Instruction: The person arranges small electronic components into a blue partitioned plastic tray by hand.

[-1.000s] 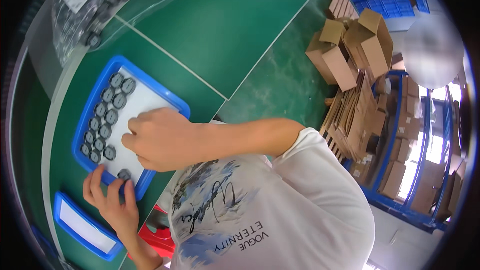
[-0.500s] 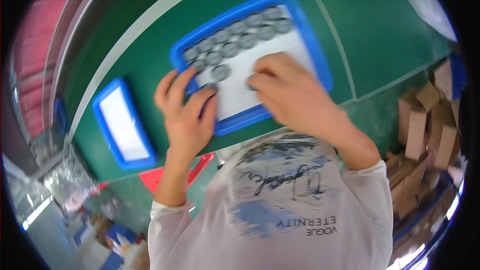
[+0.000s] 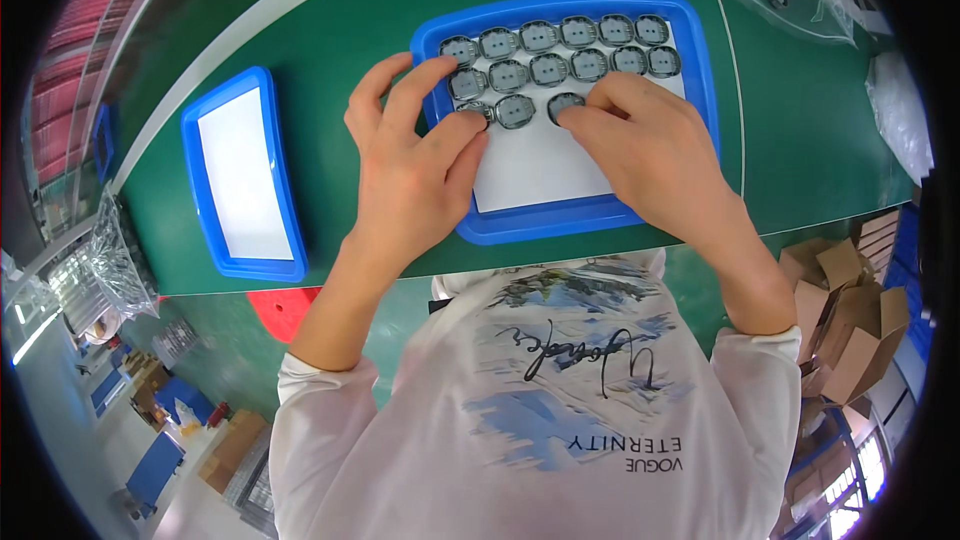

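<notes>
A blue tray [image 3: 590,224] lined with a white sheet [image 3: 545,175] lies on the green table before me. Several rounded grey plastic parts [image 3: 548,69] with dark rims stand in rows across its far half. My right hand [image 3: 650,135] pinches one such grey plastic part [image 3: 565,105] between thumb and fingers, at the third row, just right of another part [image 3: 515,112]. Over the tray's left rim reaches my left hand [image 3: 415,145], fingers spread. Its thumb touches the leftmost part [image 3: 478,111] of that row, and the index fingertip is beside the parts behind.
To the left is a smaller-looking blue tray [image 3: 292,230] with a white sheet. Clear plastic bags [image 3: 815,0] with dark pieces rest at the far right. A red stool [image 3: 280,312] shows below the table edge; opened cardboard boxes [image 3: 850,310] stand at right.
The view has shifted and steadied, so the tray appears farther right. My right hand, with a grey part, has come up against the third row; my left thumb has moved to that row's left end.
</notes>
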